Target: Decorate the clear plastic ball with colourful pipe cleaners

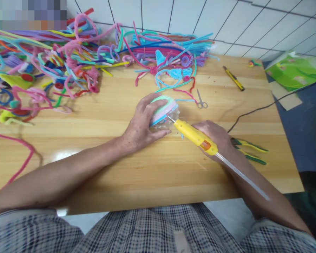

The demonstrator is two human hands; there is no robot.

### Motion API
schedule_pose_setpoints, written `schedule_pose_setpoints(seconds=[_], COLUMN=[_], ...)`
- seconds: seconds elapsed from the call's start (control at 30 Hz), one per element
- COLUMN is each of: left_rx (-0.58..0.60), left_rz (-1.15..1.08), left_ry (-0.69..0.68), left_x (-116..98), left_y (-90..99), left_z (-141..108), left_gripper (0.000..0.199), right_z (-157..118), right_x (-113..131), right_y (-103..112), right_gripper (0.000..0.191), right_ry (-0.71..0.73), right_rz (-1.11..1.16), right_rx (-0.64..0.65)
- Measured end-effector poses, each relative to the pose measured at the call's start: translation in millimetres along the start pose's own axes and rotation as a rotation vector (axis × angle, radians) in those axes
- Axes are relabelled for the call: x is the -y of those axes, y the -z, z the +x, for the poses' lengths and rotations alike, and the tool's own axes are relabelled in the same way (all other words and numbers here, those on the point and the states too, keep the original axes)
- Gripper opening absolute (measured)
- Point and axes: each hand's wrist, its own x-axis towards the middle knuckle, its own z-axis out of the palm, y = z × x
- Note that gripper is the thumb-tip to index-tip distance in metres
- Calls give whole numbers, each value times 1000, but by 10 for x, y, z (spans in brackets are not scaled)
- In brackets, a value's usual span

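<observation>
My left hand (143, 121) is closed around a small piece banded in pale green, pink, lilac and blue, seemingly of pipe cleaners (164, 107). Clear, glossy material shows along its lower right side. A yellow hot glue gun (192, 133) is gripped in my right hand (213, 135). Its metal nozzle meets the edge of the striped piece, or sits very close to it; I cannot tell which. A clear glue stick (242, 175) sticks out of the gun's back end over my right forearm. My left fingers and palm hide part of the piece.
Heaps of colourful pipe cleaners (68, 59) cover the back left, with a blue and pink bundle (173, 45) beside them. Small scissors (201, 100), a yellow utility knife (234, 78) and green-yellow pliers (250, 149) lie to the right. A black cord (265, 103) crosses the table's right edge.
</observation>
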Motion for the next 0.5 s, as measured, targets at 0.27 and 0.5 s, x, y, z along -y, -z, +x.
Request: schedule_pose_setpoints(seconds=[0.27,0.5], left_rx=[-5,-4], left_rz=[6,-24], left_ry=[10,18], left_x=[-18,10], left_y=[10,2], left_z=[5,-7], left_gripper=[87,88], right_z=[-7,-7], right_x=[-15,-47], right_y=[19,-9], right_gripper=[27,27], right_ry=[0,-12], right_rz=[-34,-52], right_rx=[2,13])
